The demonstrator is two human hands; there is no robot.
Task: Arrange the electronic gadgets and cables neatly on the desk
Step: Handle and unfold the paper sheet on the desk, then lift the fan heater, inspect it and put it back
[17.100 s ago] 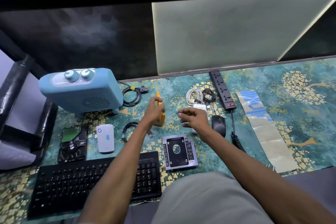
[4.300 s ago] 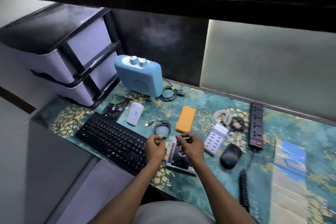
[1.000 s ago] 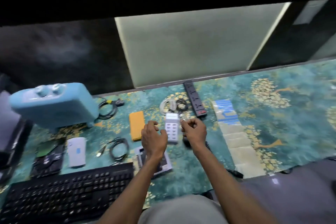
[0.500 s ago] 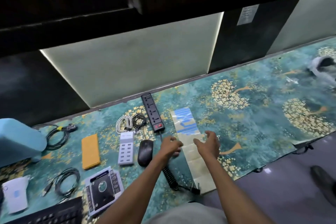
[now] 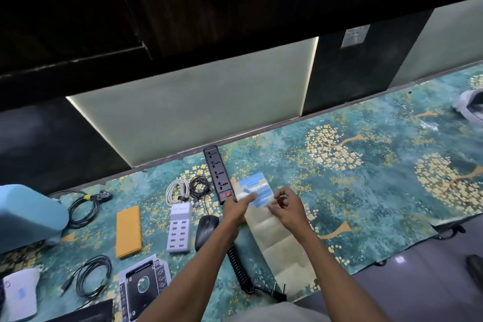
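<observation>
Head view: my left hand point(image 5: 236, 208) and right hand point(image 5: 286, 206) hover, fingers loosely spread, over the pale strip point(image 5: 277, 238) beside the power strip point(image 5: 218, 174) on the counter point(image 5: 366, 191).

A teal, gold-flowered cloth point(image 5: 366, 191) covers the surface. Behind it stand pale lit panels point(image 5: 198, 115) between dark ones. Grey floor point(image 5: 418, 290) shows lower right.

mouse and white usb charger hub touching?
Apart. In the head view a strip of patterned mat shows between the mouse and the white USB hub.
</observation>
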